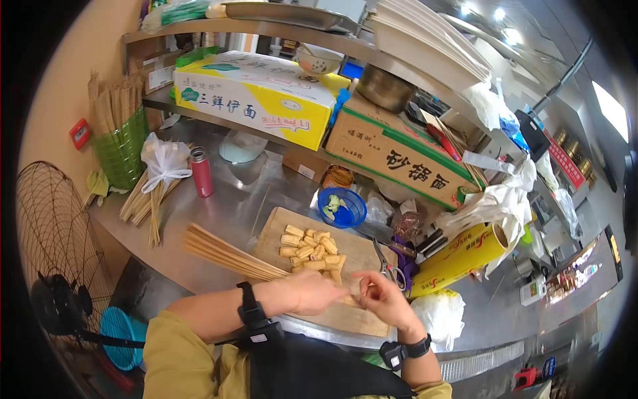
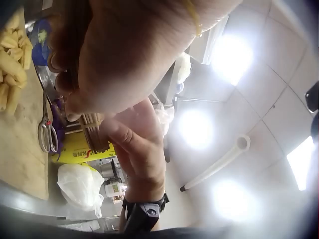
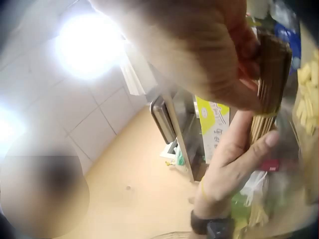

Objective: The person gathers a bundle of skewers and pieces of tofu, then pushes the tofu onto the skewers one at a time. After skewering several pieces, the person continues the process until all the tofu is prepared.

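My left hand (image 1: 316,291) grips a bundle of thin bamboo skewers (image 1: 229,256), its long ends fanning out to the left over the cutting board (image 1: 362,319). In the left wrist view, a rubber band (image 2: 92,124) circles the bundle near its blunt end. My right hand (image 1: 387,300) is at that end, thumb and fingers curled; in the right wrist view its thumb pinches at the band, with the fingers partly hidden behind the skewers. Beyond both hands, a pile of cut yellowish food pieces (image 1: 309,247) lies on the board.
Scissors (image 1: 391,269) lie at the board's right edge, near a yellow roll box (image 1: 458,259) and a white plastic bag (image 1: 438,316). A blue bowl (image 1: 342,207) with green scraps stands behind the board. Further left are a red bottle (image 1: 201,173) and more skewers (image 1: 143,199).
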Demonstrator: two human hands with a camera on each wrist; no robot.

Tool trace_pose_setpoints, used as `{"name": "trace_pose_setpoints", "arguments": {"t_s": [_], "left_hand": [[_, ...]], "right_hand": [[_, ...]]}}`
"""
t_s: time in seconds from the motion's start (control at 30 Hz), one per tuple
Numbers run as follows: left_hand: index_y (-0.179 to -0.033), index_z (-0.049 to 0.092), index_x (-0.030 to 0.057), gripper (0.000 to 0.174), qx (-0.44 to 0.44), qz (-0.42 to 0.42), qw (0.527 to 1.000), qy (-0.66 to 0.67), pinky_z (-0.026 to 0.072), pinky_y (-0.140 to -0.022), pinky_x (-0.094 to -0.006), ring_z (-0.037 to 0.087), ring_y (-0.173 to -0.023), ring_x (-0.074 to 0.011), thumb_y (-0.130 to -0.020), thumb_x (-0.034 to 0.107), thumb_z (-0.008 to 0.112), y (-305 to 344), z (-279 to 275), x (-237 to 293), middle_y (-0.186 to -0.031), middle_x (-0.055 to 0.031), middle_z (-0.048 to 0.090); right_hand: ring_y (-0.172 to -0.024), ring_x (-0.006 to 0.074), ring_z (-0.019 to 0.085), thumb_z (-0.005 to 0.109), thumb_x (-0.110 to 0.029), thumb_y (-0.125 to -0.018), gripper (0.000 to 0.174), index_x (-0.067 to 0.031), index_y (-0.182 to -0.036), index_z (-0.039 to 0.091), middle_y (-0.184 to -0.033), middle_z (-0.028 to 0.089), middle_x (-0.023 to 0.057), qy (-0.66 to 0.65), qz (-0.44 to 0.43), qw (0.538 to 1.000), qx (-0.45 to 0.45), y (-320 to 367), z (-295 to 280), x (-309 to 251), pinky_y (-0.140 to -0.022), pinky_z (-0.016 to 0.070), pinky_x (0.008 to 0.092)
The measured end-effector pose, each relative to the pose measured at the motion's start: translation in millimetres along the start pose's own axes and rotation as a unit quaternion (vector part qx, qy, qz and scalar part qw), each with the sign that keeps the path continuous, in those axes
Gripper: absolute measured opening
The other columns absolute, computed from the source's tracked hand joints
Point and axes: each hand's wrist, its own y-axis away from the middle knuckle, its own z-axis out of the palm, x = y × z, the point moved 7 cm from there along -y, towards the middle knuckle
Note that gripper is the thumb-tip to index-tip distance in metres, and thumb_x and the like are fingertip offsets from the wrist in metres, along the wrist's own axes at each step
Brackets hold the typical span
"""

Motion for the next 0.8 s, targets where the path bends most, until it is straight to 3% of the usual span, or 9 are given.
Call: {"name": "trace_pose_setpoints", "arguments": {"t_s": [0.03, 0.2, 0.3, 0.43, 0.47, 0.57, 0.67, 0.77, 0.8], "left_hand": [[-0.114, 0.049, 0.0118, 0.027, -0.005, -0.011, 1.000, -0.001, 0.0487, -0.065, -0.0450, 0.064, -0.079, -0.0330, -0.090, 0.024, 0.048, 3.2, 2.5, -5.2, -0.090, -0.0130, 0.064], [-0.121, 0.045, 0.0141, 0.032, 0.047, -0.091, 0.995, 0.013, 0.0473, -0.072, -0.0452, 0.062, -0.085, -0.0336, -0.089, 0.021, 0.048, 20.3, -11.3, -30.2, -0.096, -0.0138, 0.062], [-0.126, 0.043, 0.0162, 0.037, 0.056, -0.097, 0.994, 0.015, 0.0474, -0.073, -0.0459, 0.062, -0.086, -0.0336, -0.090, 0.024, 0.047, 18.2, -4.9, -36.7, -0.098, -0.0152, 0.062], [-0.131, 0.041, 0.0179, 0.043, 0.046, -0.076, 0.996, 0.018, 0.0479, -0.072, -0.0471, 0.062, -0.084, -0.0352, -0.090, 0.027, 0.048, 31.7, -2.4, -40.8, -0.095, -0.0173, 0.063], [-0.130, 0.041, 0.0175, 0.042, 0.039, -0.081, 0.995, 0.041, 0.0474, -0.074, -0.0467, 0.062, -0.086, -0.0352, -0.090, 0.027, 0.048, 35.4, -5.0, -38.4, -0.096, -0.0166, 0.063], [-0.130, 0.040, 0.0171, 0.041, 0.032, -0.105, 0.990, 0.091, 0.0462, -0.079, -0.0460, 0.061, -0.092, -0.0356, -0.091, 0.028, 0.047, 47.5, -17.0, -32.3, -0.101, -0.0159, 0.063], [-0.134, 0.037, 0.0185, 0.046, 0.058, -0.113, 0.984, 0.125, 0.0458, -0.082, -0.0466, 0.060, -0.094, -0.0375, -0.091, 0.030, 0.047, 51.0, -24.7, -30.0, -0.105, -0.0177, 0.062], [-0.136, 0.035, 0.0193, 0.049, 0.112, -0.069, 0.969, 0.209, 0.0454, -0.084, -0.0466, 0.058, -0.096, -0.0394, -0.090, 0.028, 0.048, 50.0, -21.0, -34.3, -0.110, -0.0192, 0.060], [-0.137, 0.034, 0.0193, 0.050, 0.136, -0.048, 0.959, 0.242, 0.0454, -0.084, -0.0464, 0.058, -0.096, -0.0399, -0.090, 0.027, 0.049, 48.4, -16.6, -32.5, -0.112, -0.0197, 0.059]], "right_hand": [[-0.061, 0.0049, 0.049, 0.065, 0.000, -0.081, 0.027, -0.0037, -0.106, 0.056, -0.086, 0.047, -0.0005, -0.090, 0.035, 0.995, 0.011, 0.7, -2.7, 13.3, -0.054, 0.0398, 0.0178], [-0.057, 0.0124, 0.057, 0.064, -0.010, -0.082, 0.010, -0.0038, -0.081, 0.055, -0.060, 0.057, 0.0060, 0.136, 0.077, 0.986, 0.063, -4.7, -2.0, 11.6, -0.051, 0.0423, 0.0277], [-0.055, 0.0159, 0.057, 0.066, -0.013, -0.080, 0.012, -0.0038, -0.079, 0.057, -0.060, 0.057, 0.0096, 0.264, 0.066, 0.960, 0.068, -10.2, 3.5, 1.1, -0.052, 0.0427, 0.0307], [-0.067, 0.0117, 0.057, 0.059, -0.015, -0.088, 0.013, -0.0039, -0.082, 0.061, -0.075, 0.062, 0.0011, 0.023, 0.068, 0.995, -0.065, -5.7, 7.1, 30.9, -0.062, 0.0455, 0.0301], [-0.077, 0.0084, 0.055, 0.056, -0.017, -0.091, 0.014, -0.0042, -0.087, 0.061, -0.087, 0.062, -0.0007, -0.022, 0.005, 0.995, -0.097, -6.2, 10.6, 23.2, -0.069, 0.0448, 0.0271], [-0.085, 0.0083, 0.053, 0.058, -0.011, -0.089, 0.007, -0.0052, -0.088, 0.061, -0.090, 0.061, 0.0017, -0.262, 0.030, 0.959, -0.101, 3.2, 16.1, 9.6, -0.078, 0.0422, 0.0246], [-0.087, 0.0111, 0.055, 0.056, -0.012, -0.090, 0.009, -0.0069, -0.096, 0.061, -0.094, 0.062, 0.0028, -0.282, 0.027, 0.952, -0.118, 3.8, 23.4, 8.1, -0.091, 0.0404, 0.0307], [-0.088, 0.0137, 0.057, 0.055, -0.012, -0.090, 0.013, -0.0073, -0.101, 0.059, -0.096, 0.062, 0.0022, -0.203, 0.100, 0.969, -0.100, 8.3, 29.3, 14.8, -0.106, 0.0294, 0.0359], [-0.077, 0.0140, 0.052, 0.056, -0.014, -0.090, 0.014, -0.0051, -0.100, 0.059, -0.086, 0.058, 0.0024, -0.034, -0.093, 0.990, -0.104, 1.7, 32.8, -2.0, -0.078, 0.0423, 0.0285]]}}
